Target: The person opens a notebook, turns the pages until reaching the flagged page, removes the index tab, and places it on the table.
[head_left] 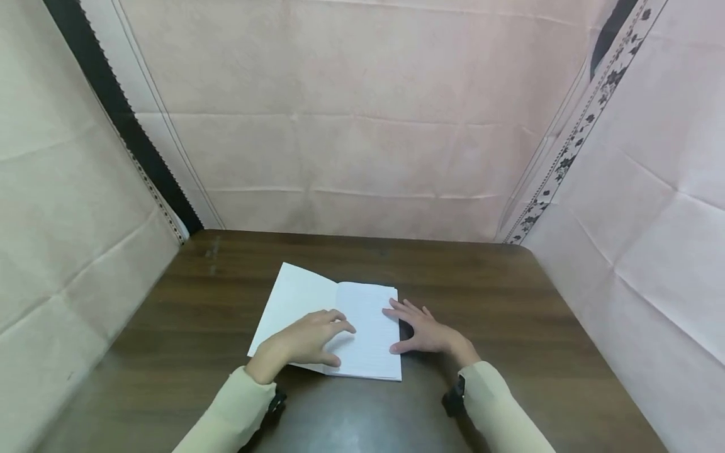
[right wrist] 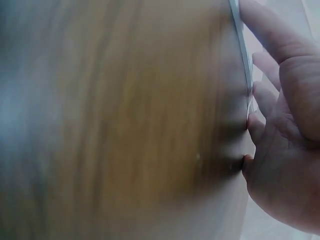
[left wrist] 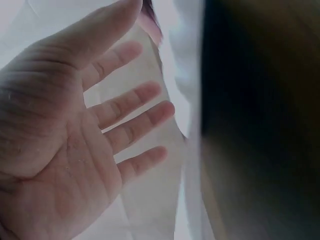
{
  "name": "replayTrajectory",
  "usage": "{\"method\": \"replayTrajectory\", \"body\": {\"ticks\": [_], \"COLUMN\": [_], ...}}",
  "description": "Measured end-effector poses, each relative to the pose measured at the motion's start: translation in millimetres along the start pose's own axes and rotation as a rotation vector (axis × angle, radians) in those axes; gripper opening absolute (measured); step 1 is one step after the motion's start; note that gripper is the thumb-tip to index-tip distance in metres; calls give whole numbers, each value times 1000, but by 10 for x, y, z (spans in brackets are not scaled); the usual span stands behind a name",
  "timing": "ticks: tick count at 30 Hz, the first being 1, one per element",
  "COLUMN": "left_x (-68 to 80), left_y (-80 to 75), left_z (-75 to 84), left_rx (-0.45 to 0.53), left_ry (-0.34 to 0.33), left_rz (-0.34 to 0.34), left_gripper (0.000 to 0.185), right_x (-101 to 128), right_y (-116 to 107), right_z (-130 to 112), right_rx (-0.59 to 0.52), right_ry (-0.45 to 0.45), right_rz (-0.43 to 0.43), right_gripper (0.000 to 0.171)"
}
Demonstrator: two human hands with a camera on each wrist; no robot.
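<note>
An open notebook (head_left: 368, 327) with white pages lies on the wooden table, its cover side (head_left: 297, 296) angled out to the left. My left hand (head_left: 306, 340) is over the middle of it, thumb and fingers spread apart with nothing between them. In the left wrist view the palm and loosely extended fingers (left wrist: 137, 120) show beside the white paper. At the notebook's right edge is my right hand (head_left: 427, 330), fingers spread, with fingertips and thumb tip overlapping the page's border. From the right wrist, its fingertips appear right along the thin edge of the notebook (right wrist: 244, 55).
The brown table (head_left: 481, 283) extends around the notebook on all sides. Pale cloth hangs behind it (head_left: 351, 157) and along both sides, with a dark strip (head_left: 136, 132) at left and a floral border (head_left: 583, 126) at right. Each wrist wears a dark device.
</note>
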State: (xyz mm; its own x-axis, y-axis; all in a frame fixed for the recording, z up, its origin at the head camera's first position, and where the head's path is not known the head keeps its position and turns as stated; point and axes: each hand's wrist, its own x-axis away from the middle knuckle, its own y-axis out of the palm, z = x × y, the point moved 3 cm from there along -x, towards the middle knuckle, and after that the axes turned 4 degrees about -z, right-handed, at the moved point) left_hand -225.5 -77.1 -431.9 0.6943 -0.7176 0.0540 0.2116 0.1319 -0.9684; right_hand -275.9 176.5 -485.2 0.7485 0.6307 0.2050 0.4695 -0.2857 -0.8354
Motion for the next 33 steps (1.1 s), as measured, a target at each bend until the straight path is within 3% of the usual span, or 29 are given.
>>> {"method": "replayTrajectory", "body": {"ticks": [6, 13, 19, 26, 33], "left_x": [-176, -292, -317, -330, -309], "left_y": [51, 195, 302, 317, 299], "left_z": [209, 308, 356, 405, 388], "left_rx": [-86, -151, -234, -333, -291], "left_ry": [19, 26, 27, 66, 74], "left_rz": [-35, -30, -26, -1, -3], "left_gripper": [58, 63, 66, 65, 57], "right_x": [3, 0, 21, 4, -7], "right_y": [-1, -42, 20, 70, 87], "right_z": [11, 25, 54, 59, 76], "right_rx": [2, -18, -67, -83, -60], "right_ry": [-8, -45, -58, -42, -47], "right_rz": [12, 56, 54, 90, 101], "right_gripper": [84, 82, 81, 79, 81]}}
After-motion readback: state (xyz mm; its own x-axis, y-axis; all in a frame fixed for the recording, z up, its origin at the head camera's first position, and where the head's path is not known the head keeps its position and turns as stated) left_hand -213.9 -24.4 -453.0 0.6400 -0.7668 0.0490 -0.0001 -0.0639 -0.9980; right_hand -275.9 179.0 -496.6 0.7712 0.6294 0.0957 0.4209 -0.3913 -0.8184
